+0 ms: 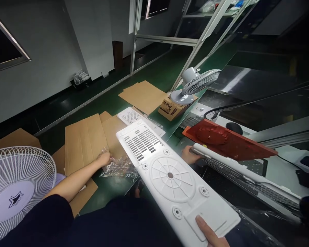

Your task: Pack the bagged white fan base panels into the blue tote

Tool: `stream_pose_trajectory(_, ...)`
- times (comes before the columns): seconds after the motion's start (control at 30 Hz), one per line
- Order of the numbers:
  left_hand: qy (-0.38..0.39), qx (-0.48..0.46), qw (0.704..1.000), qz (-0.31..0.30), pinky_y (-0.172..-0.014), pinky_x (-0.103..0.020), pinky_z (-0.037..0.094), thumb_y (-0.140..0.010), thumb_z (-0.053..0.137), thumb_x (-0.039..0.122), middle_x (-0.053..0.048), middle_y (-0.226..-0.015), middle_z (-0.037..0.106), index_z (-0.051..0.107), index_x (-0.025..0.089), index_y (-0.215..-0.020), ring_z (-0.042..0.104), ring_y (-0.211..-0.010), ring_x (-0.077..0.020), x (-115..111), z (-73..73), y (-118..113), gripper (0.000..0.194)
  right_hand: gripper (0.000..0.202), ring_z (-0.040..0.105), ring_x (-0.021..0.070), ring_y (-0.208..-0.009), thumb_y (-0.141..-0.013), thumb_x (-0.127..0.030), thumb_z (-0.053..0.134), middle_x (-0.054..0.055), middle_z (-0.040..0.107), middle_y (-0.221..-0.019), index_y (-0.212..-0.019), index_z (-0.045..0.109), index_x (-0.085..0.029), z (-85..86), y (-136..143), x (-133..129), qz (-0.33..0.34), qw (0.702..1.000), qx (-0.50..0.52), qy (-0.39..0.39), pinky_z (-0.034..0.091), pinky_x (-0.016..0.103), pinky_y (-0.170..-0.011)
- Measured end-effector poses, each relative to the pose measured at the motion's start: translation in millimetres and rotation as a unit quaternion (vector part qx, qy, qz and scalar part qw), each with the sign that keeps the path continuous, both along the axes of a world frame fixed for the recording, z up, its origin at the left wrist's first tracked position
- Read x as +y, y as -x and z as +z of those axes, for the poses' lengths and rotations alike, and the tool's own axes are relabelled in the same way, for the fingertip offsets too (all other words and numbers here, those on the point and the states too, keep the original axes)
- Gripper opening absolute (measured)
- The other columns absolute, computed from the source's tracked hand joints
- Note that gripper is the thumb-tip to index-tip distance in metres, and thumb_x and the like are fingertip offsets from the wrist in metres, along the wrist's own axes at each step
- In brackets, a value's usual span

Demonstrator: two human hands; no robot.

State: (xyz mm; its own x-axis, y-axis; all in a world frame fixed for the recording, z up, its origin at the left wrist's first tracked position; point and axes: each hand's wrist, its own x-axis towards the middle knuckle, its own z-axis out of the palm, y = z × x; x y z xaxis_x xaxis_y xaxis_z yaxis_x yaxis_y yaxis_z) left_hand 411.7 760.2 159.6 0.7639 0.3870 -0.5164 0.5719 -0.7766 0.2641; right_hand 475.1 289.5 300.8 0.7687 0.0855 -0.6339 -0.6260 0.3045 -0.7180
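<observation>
My right hand (212, 235) holds the near end of a long white plastic panel (173, 202), its thumb pressed on the upper face and its other fingers mostly hidden. The panel has rows of vent slots, a round ribbed area and several screw bosses. My left hand (104, 159) is closed on a crumpled clear plastic bag (122, 168) beside flattened cardboard (86, 137). Beyond the held panel, a similar white vented panel (130, 116) lies on the green bench.
Another person's hand (189, 155) grips a second white panel (244, 175) at right, near a red plate (221, 137). A grey fan (202, 82) stands on a cardboard box (171, 109). A large lilac fan (12, 195) is close at left. Metal frame posts (134, 51) rise behind.
</observation>
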Motion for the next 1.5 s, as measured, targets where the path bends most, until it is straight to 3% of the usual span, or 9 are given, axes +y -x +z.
stream_pose_trajectory(0.23, -0.060, -0.038, 0.993, 0.091, -0.117, -0.050, 0.049, -0.118, 0.043, 0.048, -0.018, -0.129, 0.080, 0.085, 0.020, -0.116, 0.070, -0.131, -0.0380, 40, 22.0, -8, 0.050, 0.125, 0.046, 0.0463, -0.165, -0.056, -0.021, 0.106, 0.007, 0.058, -0.173, -0.171, 0.058, -0.028, -7.0, -4, 22, -0.017, 1.000, 0.013, 0.007, 0.057, 0.055, -0.128)
stream_pose_trajectory(0.5, 0.084, 0.081, 0.993, 0.020, -0.077, -0.028, 0.052, -0.084, 0.092, 0.041, -0.002, -0.096, 0.085, 0.087, 0.023, -0.102, 0.077, -0.089, -0.0228, 109, 31.4, 5, 0.026, 0.120, 0.053, 0.0439, -0.161, -0.064, -0.025, 0.105, 0.008, 0.064, -0.167, -0.173, 0.055, -0.024, -33.0, 0, 18, 0.033, 0.999, 0.020, 0.020, 0.051, 0.053, -0.132)
stream_pose_trajectory(0.6, 0.034, 0.123, 0.991, 0.029, -0.086, -0.033, 0.057, -0.066, 0.100, 0.021, -0.003, -0.094, 0.083, 0.086, 0.019, -0.101, 0.076, -0.089, -0.0237, 131, 31.4, 6, 0.037, 0.123, 0.052, 0.0397, -0.162, -0.064, -0.026, 0.106, 0.007, 0.067, -0.164, -0.175, 0.053, -0.024, -37.7, 2, 19, 0.048, 0.998, 0.007, 0.027, 0.046, 0.048, -0.136)
stream_pose_trajectory(0.7, -0.094, 0.103, 0.988, 0.059, -0.112, -0.048, 0.054, -0.079, 0.094, 0.013, -0.011, -0.117, 0.081, 0.082, 0.014, -0.112, 0.075, -0.117, -0.0297, 141, 34.3, 4, 0.036, 0.129, 0.051, 0.0399, -0.163, -0.059, -0.024, 0.107, 0.009, 0.066, -0.165, -0.175, 0.052, -0.021, -41.4, 6, 22, 0.046, 0.998, 0.030, 0.027, 0.045, 0.048, -0.136)
stream_pose_trajectory(0.9, -0.238, -0.046, 0.969, 0.048, -0.134, -0.058, 0.026, -0.110, 0.056, 0.017, -0.029, -0.160, 0.053, 0.067, 0.003, -0.145, 0.041, -0.153, -0.0415, 84, 32.4, -5, 0.039, 0.118, 0.056, 0.0382, -0.160, -0.067, -0.024, 0.103, 0.009, 0.065, -0.166, -0.173, 0.053, -0.021, -55.7, 15, 19, 0.048, 0.998, 0.018, 0.026, 0.051, 0.047, -0.132)
stream_pose_trajectory(1.13, -0.103, -0.059, 0.993, -0.003, -0.129, -0.051, 0.039, -0.106, 0.069, 0.055, -0.024, -0.154, 0.060, 0.066, 0.014, -0.154, 0.051, -0.149, -0.0413, -3, -29.9, -3, 0.064, 0.115, 0.055, 0.0388, -0.160, -0.069, -0.025, 0.103, 0.008, 0.065, -0.167, -0.173, 0.054, -0.020, -55.1, 15, 19, 0.053, 0.998, 0.005, 0.040, 0.046, 0.048, -0.137)
stream_pose_trajectory(1.23, -0.077, -0.033, 0.995, 0.055, -0.128, -0.052, 0.041, -0.103, 0.074, 0.054, -0.028, -0.159, 0.059, 0.057, 0.008, -0.162, 0.052, -0.152, -0.0436, -5, -54.8, 1, 0.077, 0.117, 0.055, 0.0390, -0.160, -0.069, -0.027, 0.104, 0.009, 0.066, -0.165, -0.175, 0.052, -0.021, -51.1, 15, 19, 0.060, 0.997, 0.006, 0.043, 0.046, 0.048, -0.136)
stream_pose_trajectory(1.3, -0.065, -0.024, 0.993, 0.091, -0.125, -0.047, 0.043, -0.109, 0.065, 0.045, -0.026, -0.157, 0.064, 0.059, 0.011, -0.158, 0.057, -0.150, -0.0397, 1, -64.5, 3, 0.060, 0.122, 0.055, 0.0392, -0.160, -0.069, -0.028, 0.104, 0.009, 0.065, -0.166, -0.178, 0.048, -0.022, -48.4, 16, 18, 0.069, 0.997, 0.006, 0.038, 0.046, 0.048, -0.136)
stream_pose_trajectory(1.5, -0.054, -0.036, 0.986, 0.154, -0.113, -0.038, 0.048, -0.114, 0.055, 0.034, -0.017, -0.135, 0.076, 0.073, 0.018, -0.118, 0.069, -0.131, -0.0294, 22, -66.1, 9, 0.024, 0.129, 0.056, 0.0442, -0.158, -0.066, -0.030, 0.107, 0.013, 0.059, -0.170, -0.179, 0.045, -0.022, -39.9, 24, 18, 0.059, 0.997, 0.012, 0.040, 0.056, 0.053, -0.128)
